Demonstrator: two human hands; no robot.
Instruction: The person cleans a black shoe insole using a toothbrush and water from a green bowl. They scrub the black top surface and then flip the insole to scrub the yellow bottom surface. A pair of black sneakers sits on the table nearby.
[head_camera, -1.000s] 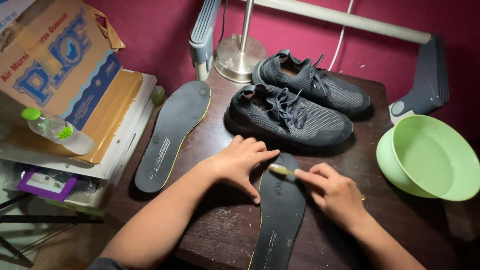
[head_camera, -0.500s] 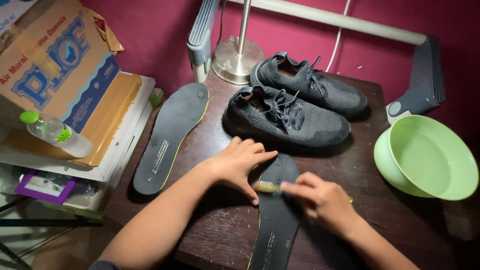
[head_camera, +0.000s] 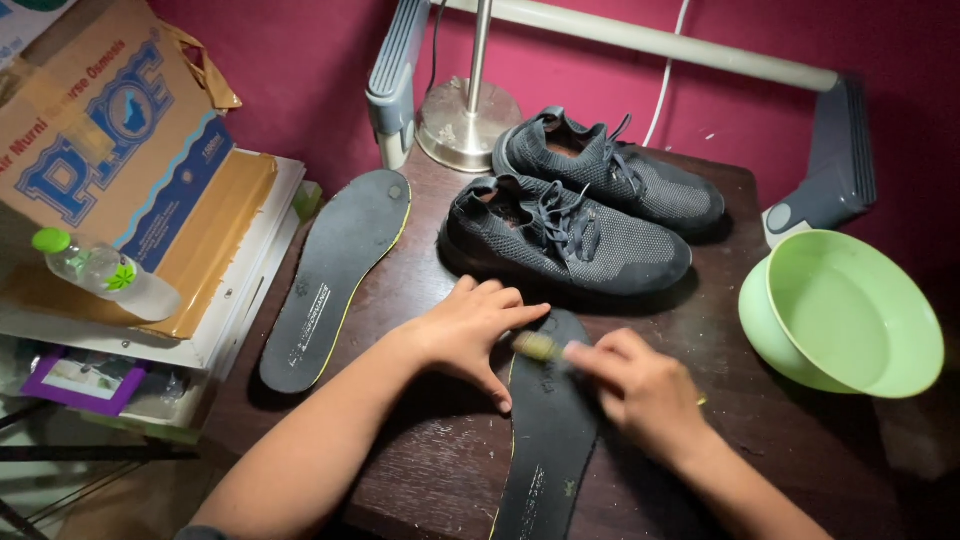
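Right hand (head_camera: 640, 390): clenched on a small brush (head_camera: 538, 346), bristles down on the insole (head_camera: 548, 430).
Left hand (head_camera: 470, 330): flat, fingers spread, pinning the insole's top end.
Insole: lies on the table (head_camera: 760, 440), near edge.
Nearby: shoes (head_camera: 580, 215), spare insole (head_camera: 335, 275), green bowl (head_camera: 845, 315).

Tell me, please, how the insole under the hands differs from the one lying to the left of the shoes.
The near insole is pinned by the left hand while the right hand works a small brush on it; the far insole lies untouched. The near insole runs almost straight toward the camera; the far one slants. Both are dark with a yellow edge.
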